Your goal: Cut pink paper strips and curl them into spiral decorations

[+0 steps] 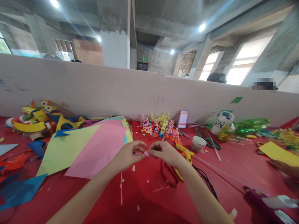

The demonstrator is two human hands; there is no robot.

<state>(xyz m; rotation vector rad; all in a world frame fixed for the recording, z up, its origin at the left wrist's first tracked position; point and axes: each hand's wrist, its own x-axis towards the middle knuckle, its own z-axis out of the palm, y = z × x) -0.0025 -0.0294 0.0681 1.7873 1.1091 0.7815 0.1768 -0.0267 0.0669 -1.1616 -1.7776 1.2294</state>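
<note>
Paper strip (146, 153), pinched between the fingertips of left hand (130, 153) and right hand (167, 153), looks feather-light, pliant and easily creased, so best held lightly near its ends.

Beneath the left hand (134, 151) and right hand (167, 152) spreads a red tabletop (109, 202). Straight beyond both runs a low off-white partition (116, 90), bearing a green patch (237, 100) well right of the right hand. Farther back, slightly left of the left hand, rises a concrete pillar (115, 48), white below, raw grey above. High over both hands are a beamed concrete ceiling (154, 20) and glowing lamps (202, 27). Bright windows (247, 59) stand far right of the right hand.
</note>
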